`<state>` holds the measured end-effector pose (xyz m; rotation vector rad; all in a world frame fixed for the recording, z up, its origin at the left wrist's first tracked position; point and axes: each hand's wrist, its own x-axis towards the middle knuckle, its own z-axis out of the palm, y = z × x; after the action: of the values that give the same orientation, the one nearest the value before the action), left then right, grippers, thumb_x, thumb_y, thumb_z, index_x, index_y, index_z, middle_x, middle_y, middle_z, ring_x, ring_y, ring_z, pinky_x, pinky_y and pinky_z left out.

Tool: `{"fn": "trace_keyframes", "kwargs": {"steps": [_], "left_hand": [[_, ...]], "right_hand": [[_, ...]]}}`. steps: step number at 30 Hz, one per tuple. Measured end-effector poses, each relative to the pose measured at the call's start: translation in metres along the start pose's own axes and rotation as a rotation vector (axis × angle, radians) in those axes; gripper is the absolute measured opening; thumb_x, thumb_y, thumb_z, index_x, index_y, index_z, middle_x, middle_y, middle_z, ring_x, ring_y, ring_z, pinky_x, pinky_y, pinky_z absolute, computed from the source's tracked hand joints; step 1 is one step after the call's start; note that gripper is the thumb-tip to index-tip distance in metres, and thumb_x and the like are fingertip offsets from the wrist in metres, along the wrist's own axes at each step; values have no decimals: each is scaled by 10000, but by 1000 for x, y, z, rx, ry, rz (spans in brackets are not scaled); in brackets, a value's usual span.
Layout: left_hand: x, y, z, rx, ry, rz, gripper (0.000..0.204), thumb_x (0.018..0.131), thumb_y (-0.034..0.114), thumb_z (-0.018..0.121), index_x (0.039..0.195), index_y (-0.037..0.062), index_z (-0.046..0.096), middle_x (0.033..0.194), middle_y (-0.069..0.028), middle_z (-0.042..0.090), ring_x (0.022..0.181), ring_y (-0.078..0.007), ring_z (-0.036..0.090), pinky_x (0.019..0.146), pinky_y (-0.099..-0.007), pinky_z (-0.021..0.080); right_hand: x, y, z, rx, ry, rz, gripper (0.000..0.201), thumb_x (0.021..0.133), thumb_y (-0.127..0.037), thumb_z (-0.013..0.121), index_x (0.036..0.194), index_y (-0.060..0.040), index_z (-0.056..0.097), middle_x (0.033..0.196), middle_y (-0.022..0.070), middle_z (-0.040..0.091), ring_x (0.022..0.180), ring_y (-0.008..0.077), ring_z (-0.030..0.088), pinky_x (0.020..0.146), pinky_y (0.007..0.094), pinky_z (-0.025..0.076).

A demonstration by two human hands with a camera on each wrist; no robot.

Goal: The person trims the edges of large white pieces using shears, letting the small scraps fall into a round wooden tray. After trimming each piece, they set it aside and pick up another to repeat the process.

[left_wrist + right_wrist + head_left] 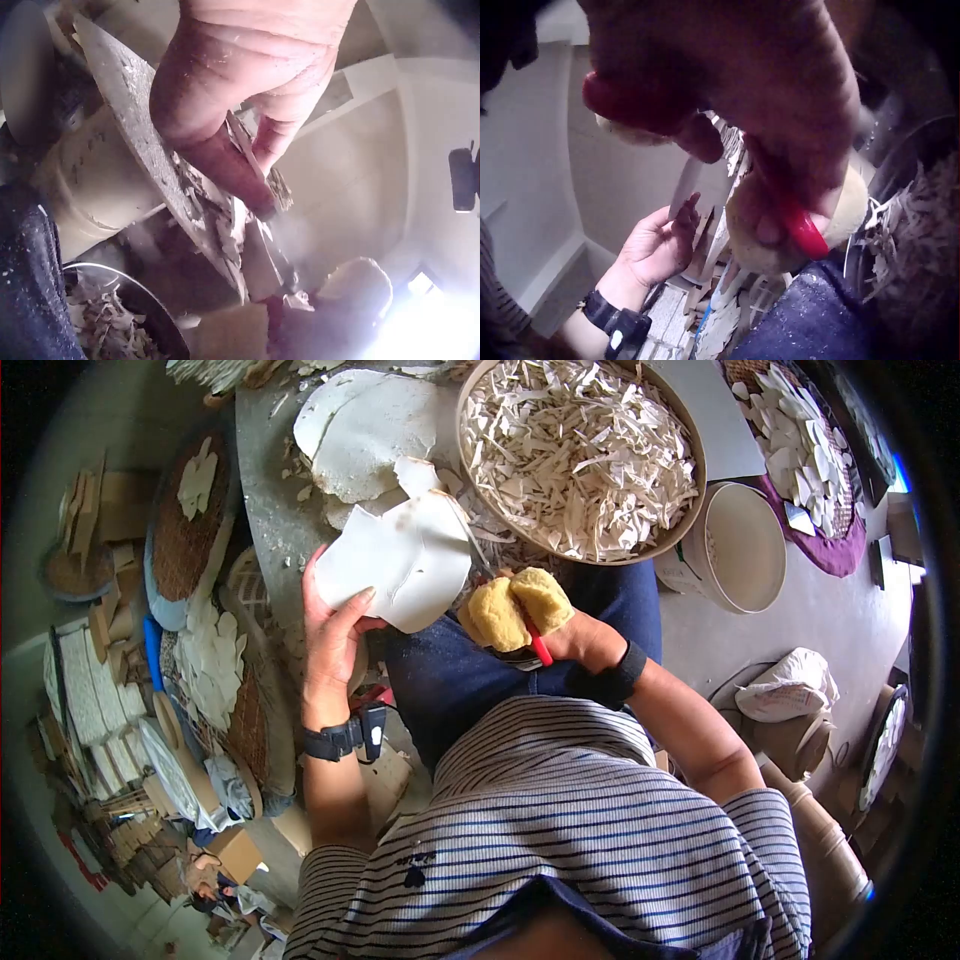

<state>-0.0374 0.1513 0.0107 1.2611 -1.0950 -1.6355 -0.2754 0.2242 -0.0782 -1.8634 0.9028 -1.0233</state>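
Note:
In the head view my left hand grips a stiff white sheet with a jagged outline by its lower left edge, thumb on top. My right hand holds scissors with red handles; yellow foam padding covers much of the grip. Their metal blades lie at the sheet's right edge. From the right wrist the red handle loops show around the fingers, with the foam beside them. Seen from the left wrist, the sheet's rough edge runs under the curled fingers.
A round basin heaped with thin white strips stands ahead, above the lap. More white sheets lie left of it. A white bucket stands at right, near a purple-edged basket of white pieces. Woven trays line the left.

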Motion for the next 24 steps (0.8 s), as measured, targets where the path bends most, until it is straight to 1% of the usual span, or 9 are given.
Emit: {"fn": "trace_keyframes", "kwargs": {"steps": [2,5,6,8,11,14,19,22,24], "left_hand": [[1,1,1,-24,32,45,755,748,39,619,1358,123,182,1230,-126,424,1036,-227,511,732,-324,529],[9,-14,-2,-171,206,85,729,775,27,593,1364,120,173,1249,-126,412,1070,-228,485,862,-348,457],[9,-17,-2,-219,197,103,716,787,7,580,1364,111,170,1274,-128,386,1104,-226,451,943,-363,380],[11,-17,6,-146,213,154,726,781,1,590,1362,106,168,1287,-129,368,1127,-227,427,945,-364,379],[15,-11,8,-121,185,140,747,769,-13,604,1361,100,161,1302,-130,346,1168,-229,384,946,-369,380],[22,-8,4,-99,139,131,753,768,-17,601,1363,100,155,1307,-129,339,1175,-233,379,947,-369,381],[30,-3,7,-94,91,135,735,765,-8,588,1366,96,180,1323,-110,341,1199,-242,369,970,-381,365],[35,-11,8,-77,76,129,739,761,-20,582,1367,96,176,1321,-110,342,1200,-243,366,974,-382,361],[39,-11,6,-74,63,135,756,761,-19,593,1368,98,156,1323,-123,329,1196,-241,364,973,-378,359]], "right_hand": [[4,-3,-4,44,-3,-56,293,792,-75,518,1079,-30,557,1072,139,575,1024,296,525,911,351,396],[12,-34,-15,234,-3,98,294,786,-72,518,1072,-17,557,1060,149,576,1020,300,529,893,356,410],[11,-29,-10,169,12,24,264,798,-84,523,1049,-15,563,1030,156,581,987,303,544,858,354,431],[10,-30,-14,118,-164,134,521,762,-119,638,1212,-21,396,1137,123,519,1071,239,499,929,321,384],[12,-33,-18,55,-278,238,642,745,-163,699,1267,-28,351,1179,107,497,1093,214,491,953,303,371],[6,-20,-8,-10,-247,171,618,742,-167,701,1251,-33,377,1171,106,504,1084,218,498,946,304,378],[5,-17,-5,179,-198,207,583,748,-142,682,1243,-37,392,1168,102,511,1083,223,499,953,310,373],[12,-5,-4,-132,-156,-123,547,764,-136,660,1236,-40,402,1168,99,514,1085,220,497,964,314,361],[16,-13,0,16,-25,39,366,744,-152,619,1084,-53,527,1059,119,569,978,272,543,858,341,427]]}}
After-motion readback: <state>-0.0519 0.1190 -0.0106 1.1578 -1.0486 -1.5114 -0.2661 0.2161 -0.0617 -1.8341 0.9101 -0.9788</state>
